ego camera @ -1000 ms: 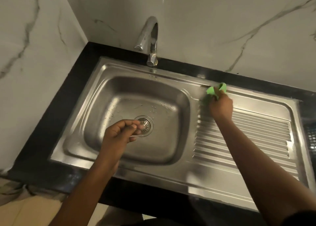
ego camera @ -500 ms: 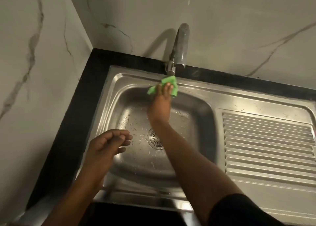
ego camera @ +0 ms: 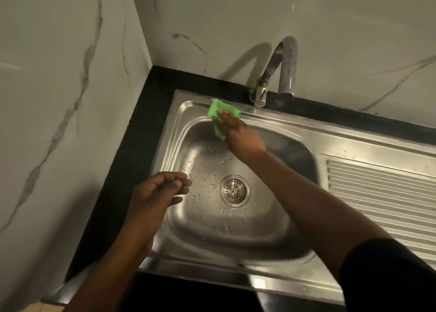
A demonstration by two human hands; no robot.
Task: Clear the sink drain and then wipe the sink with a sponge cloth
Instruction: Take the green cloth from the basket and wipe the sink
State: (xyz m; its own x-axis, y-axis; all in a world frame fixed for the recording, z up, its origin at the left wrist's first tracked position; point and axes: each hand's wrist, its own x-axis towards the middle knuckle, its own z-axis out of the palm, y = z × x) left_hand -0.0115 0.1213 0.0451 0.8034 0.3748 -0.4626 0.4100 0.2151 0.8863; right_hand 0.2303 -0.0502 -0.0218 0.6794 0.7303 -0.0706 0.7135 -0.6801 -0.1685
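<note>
A steel sink (ego camera: 188, 238) with water drops in its basin has a round drain strainer (ego camera: 234, 190) in the middle of the floor, uncovered. My right hand (ego camera: 240, 134) reaches across the basin and presses a green sponge cloth (ego camera: 215, 110) onto the back rim and upper back wall, just left of the tap. My left hand (ego camera: 158, 193) hovers over the basin's left edge, fingers curled and pinched against the thumb. Whether anything small sits between those fingertips cannot be made out.
A curved steel tap (ego camera: 283, 68) rises from the back ledge, its spout end beside the cloth. The ribbed drainboard (ego camera: 382, 193) lies to the right. A black counter (ego camera: 141, 134) frames the sink, with marble walls close on the left and behind.
My right hand carried the green cloth from the drainboard's back corner leftward along the back rim, past the tap. My left hand drew back from the drain to the basin's left edge.
</note>
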